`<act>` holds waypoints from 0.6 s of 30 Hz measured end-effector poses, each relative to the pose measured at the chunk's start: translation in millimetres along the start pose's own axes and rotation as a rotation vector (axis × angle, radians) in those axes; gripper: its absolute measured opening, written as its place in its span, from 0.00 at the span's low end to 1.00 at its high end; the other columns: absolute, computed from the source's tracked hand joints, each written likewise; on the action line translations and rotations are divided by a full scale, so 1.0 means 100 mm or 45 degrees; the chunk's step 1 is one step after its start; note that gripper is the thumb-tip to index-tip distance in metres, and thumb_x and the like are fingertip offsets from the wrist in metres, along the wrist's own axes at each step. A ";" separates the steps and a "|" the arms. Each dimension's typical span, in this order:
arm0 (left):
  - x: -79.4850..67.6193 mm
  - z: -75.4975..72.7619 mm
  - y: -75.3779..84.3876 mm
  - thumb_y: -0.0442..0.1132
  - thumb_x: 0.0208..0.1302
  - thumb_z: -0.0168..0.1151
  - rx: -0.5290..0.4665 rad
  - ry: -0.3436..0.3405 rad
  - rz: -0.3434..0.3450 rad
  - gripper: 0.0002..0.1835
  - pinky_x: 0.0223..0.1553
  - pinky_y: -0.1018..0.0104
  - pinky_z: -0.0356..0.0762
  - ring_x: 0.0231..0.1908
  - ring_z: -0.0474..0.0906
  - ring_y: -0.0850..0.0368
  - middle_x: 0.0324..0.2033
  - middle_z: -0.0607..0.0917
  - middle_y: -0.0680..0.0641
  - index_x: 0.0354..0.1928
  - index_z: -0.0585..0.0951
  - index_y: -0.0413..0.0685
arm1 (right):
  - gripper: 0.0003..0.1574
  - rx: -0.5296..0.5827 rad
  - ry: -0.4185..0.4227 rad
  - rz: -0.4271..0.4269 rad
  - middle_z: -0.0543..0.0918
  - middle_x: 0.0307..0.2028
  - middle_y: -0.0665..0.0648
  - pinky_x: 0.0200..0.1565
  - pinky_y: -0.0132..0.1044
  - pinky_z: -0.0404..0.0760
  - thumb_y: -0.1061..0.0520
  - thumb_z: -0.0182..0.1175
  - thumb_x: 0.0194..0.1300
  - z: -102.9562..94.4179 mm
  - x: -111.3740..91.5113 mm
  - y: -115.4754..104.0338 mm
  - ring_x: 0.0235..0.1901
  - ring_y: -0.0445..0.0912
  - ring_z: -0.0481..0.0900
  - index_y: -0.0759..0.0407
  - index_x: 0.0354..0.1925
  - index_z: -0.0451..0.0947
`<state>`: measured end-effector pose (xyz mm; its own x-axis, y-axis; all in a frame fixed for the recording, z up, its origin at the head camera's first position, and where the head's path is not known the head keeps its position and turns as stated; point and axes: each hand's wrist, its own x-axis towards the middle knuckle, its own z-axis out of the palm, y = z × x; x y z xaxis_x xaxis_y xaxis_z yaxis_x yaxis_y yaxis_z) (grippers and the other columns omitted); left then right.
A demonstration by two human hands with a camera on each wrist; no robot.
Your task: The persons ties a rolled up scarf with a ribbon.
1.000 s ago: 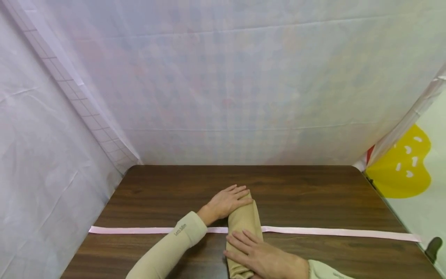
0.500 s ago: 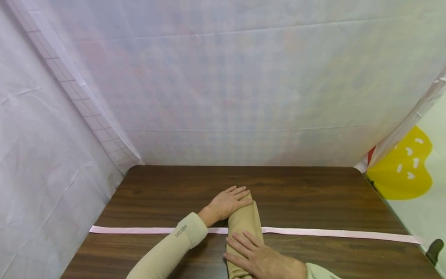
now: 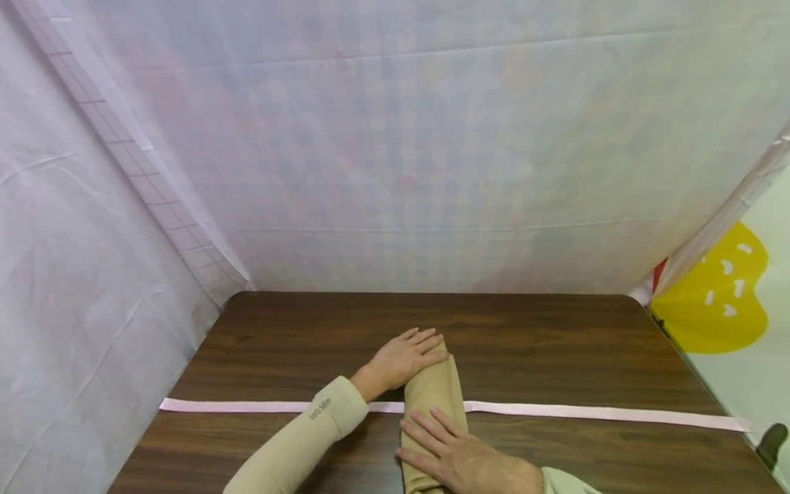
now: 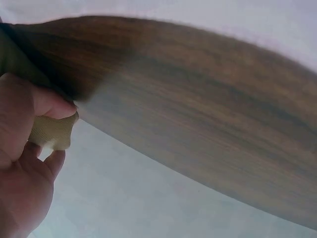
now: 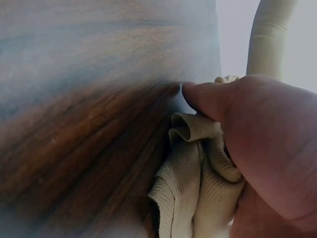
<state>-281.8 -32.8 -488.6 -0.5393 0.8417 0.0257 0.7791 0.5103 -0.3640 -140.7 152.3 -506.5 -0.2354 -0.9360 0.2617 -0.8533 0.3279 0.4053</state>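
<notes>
A tan cloth [image 3: 432, 391], folded into a long, thick strip, lies lengthwise over the middle of the dark wood table [image 3: 555, 350]. My left hand [image 3: 404, 358] rests across its far end with straight fingers. Over the near part my right hand [image 3: 459, 453] lies flat, fingers spread. In the right wrist view, the near end of the cloth [image 5: 183, 183] shows several loose, rippled layers beside the thumb [image 5: 208, 99]. A small piece of the cloth [image 4: 52, 131] shows between the left hand's digits in the left wrist view.
A pale pink ribbon [image 3: 586, 412] runs across the table from side to side, passing beneath the cloth. White sheeting [image 3: 432, 171] hangs behind the table and along its left. At the right stands a yellow shape [image 3: 716, 302] with white marks.
Both hands stay in place on the folded cloth; the right hand has shifted very slightly. The cloth keeps its position.
</notes>
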 end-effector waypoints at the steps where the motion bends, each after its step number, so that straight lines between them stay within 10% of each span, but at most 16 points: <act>1: 0.00 0.00 0.00 0.37 0.73 0.52 0.003 -0.001 -0.001 0.30 0.72 0.55 0.57 0.75 0.54 0.53 0.74 0.62 0.51 0.74 0.63 0.66 | 0.48 0.005 -0.009 0.001 0.65 0.70 0.63 0.74 0.51 0.28 0.22 0.39 0.68 0.00 0.00 0.00 0.71 0.58 0.62 0.50 0.72 0.63; 18: -0.07 0.04 -0.04 0.37 0.74 0.52 0.079 0.064 -0.020 0.31 0.72 0.53 0.55 0.74 0.56 0.51 0.74 0.62 0.48 0.75 0.60 0.65 | 0.50 0.205 0.019 -0.026 0.63 0.71 0.67 0.74 0.48 0.25 0.24 0.45 0.66 -0.10 0.02 0.05 0.69 0.62 0.63 0.54 0.73 0.62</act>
<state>-282.3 -41.5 -490.9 -0.5331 0.8425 0.0780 0.7487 0.5127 -0.4202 -140.5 153.3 -495.4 -0.2114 -0.9399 0.2680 -0.9217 0.2829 0.2654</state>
